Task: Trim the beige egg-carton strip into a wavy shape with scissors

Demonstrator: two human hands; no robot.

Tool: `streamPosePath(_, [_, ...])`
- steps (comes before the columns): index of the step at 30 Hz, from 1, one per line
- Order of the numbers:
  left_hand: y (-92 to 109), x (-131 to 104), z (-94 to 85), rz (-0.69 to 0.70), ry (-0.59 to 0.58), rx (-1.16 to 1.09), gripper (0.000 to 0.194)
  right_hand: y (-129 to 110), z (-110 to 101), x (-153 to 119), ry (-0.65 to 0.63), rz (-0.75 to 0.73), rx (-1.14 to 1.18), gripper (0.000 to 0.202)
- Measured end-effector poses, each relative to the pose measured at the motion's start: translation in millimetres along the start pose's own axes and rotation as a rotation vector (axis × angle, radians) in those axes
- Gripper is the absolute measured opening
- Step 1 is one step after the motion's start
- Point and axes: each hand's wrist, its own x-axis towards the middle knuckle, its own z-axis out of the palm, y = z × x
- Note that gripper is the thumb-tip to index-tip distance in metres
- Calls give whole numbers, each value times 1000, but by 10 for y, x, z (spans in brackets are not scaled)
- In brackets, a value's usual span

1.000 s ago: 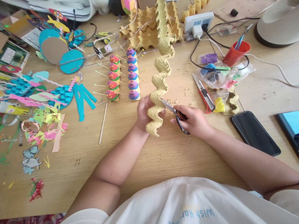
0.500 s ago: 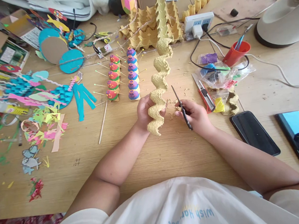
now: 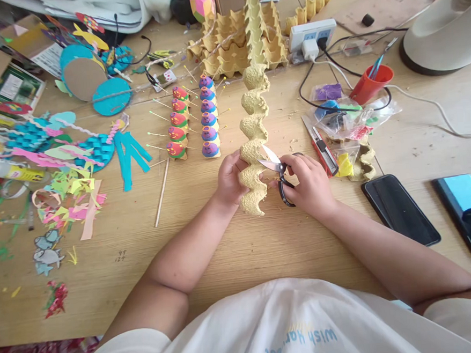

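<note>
A long wavy strip of yellowish egg carton [image 3: 253, 122] stretches from the back of the desk toward me. My left hand [image 3: 231, 181] is closed on its near part, with some fingers hidden beneath the strip. My right hand [image 3: 311, 183] grips black-handled scissors [image 3: 284, 179] at their handles. The scissor blades are parted and lie at the right edge of the strip, by one of its lower cups. Small carton scraps are scattered on the wood to the right of the strip.
Painted red cup figures [image 3: 178, 120] and purple ones [image 3: 208, 119] stand left of the strip. Right of my right hand lie a red utility knife [image 3: 324, 150], a black phone [image 3: 401, 209] and a red cup [image 3: 373, 83]. Egg trays [image 3: 227, 59] sit behind.
The scissors have turned and opened, and their blades have moved left to the strip. The near end of the strip has shifted slightly right with my left hand.
</note>
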Motion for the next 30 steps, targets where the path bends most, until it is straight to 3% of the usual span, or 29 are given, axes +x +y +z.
streamPosePath(8, [12, -66, 99, -1, -9, -52, 33, 11, 14, -20, 1, 9, -40, 25])
streamPosePath(19, [3, -47, 61, 1, -14, -44, 34, 21, -27, -4, -51, 58, 13, 23])
streamPosePath(25, [6, -33, 62, -5, -5, -51, 33, 21, 11, -25, -63, 269, 233, 37])
streamPosePath(30, [-38, -12, 38, 32, -22, -49, 30, 23, 56, -3, -7, 398, 580, 52])
